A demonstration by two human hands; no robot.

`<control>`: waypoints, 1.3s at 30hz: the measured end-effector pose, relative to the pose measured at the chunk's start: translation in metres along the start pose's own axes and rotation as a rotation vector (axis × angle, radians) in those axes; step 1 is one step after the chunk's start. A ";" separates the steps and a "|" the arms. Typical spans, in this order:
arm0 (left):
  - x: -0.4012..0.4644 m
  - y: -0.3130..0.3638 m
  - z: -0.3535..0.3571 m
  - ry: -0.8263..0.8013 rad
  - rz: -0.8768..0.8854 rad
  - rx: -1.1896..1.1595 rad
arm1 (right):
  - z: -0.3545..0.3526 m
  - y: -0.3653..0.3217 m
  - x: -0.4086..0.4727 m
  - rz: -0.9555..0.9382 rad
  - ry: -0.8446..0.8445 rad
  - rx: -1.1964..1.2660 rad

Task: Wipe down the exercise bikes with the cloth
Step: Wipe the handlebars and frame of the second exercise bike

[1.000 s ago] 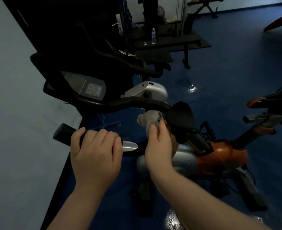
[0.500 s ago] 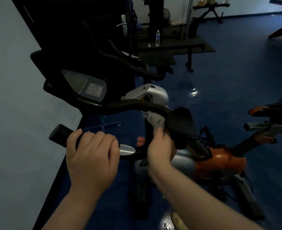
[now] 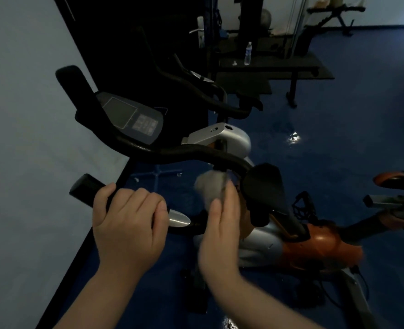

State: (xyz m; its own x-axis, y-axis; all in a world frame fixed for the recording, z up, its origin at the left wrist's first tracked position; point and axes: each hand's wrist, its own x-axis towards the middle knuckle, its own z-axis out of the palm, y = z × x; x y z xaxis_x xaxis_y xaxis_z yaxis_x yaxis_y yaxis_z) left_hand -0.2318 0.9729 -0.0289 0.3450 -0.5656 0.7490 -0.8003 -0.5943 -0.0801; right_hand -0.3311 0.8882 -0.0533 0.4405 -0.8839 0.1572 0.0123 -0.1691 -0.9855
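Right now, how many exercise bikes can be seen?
3, at least in part. The near bike is held by both hands. A second bike stands behind it in shadow. An orange bike is at right; dark areas may hide more.

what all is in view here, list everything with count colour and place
exercise bike: 1, silver and orange, centre
handlebar: 1, black, centre
console: 1, grey, upper left
cloth: 1, grey, under the handlebar bend
second bike handlebar: 1, black, behind
water bottle: 1, clear, on far bench
bench: 1, black, top centre
floor: blue
left hand: grips near handlebar end
right hand: holds cloth, blurred
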 end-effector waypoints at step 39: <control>-0.012 -0.018 -0.069 0.014 -0.711 -1.124 | 0.075 -0.087 0.007 -0.418 -0.629 -0.231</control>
State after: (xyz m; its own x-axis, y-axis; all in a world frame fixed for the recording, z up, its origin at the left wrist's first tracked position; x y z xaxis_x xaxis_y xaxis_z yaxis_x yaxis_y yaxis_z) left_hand -0.2553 1.0304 0.0091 0.8545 -0.3207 0.4087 -0.4189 0.0398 0.9072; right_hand -0.2618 0.9295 0.0288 0.8665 -0.3257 0.3784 0.1329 -0.5800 -0.8037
